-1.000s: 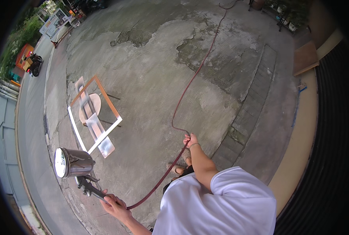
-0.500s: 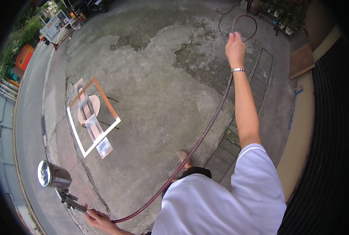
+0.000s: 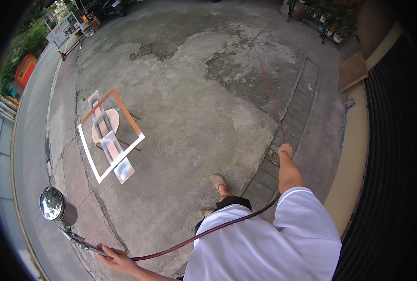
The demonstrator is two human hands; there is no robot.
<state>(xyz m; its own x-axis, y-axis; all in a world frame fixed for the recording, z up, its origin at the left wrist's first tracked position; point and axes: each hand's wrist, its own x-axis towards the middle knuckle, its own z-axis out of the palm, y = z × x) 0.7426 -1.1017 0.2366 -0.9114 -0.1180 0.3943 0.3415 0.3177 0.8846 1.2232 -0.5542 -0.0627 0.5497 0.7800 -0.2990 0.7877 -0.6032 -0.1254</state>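
Grey, patchy concrete (image 3: pixel 185 112) is spreading out underfoot, and a long dark-red hose (image 3: pixel 218 228) is running across it and sweeping in front of the white shirt (image 3: pixel 264 250). Off to the left, a part-brown, part-white frame (image 3: pixel 128 112) is lying over pale boards (image 3: pixel 111 147) and a round stool (image 3: pixel 114 119). Nearer, a silver spray gun (image 3: pixel 75 238) is holding its shiny cup (image 3: pixel 58 206) uppermost, the left hand (image 3: pixel 118 260) wrapping its fingers round the handle. Out to the right, the right hand (image 3: pixel 286 150) is gripping the hose in a fist.

Lettering (image 3: pixel 59 28) on a white signboard (image 3: pixel 64 32)
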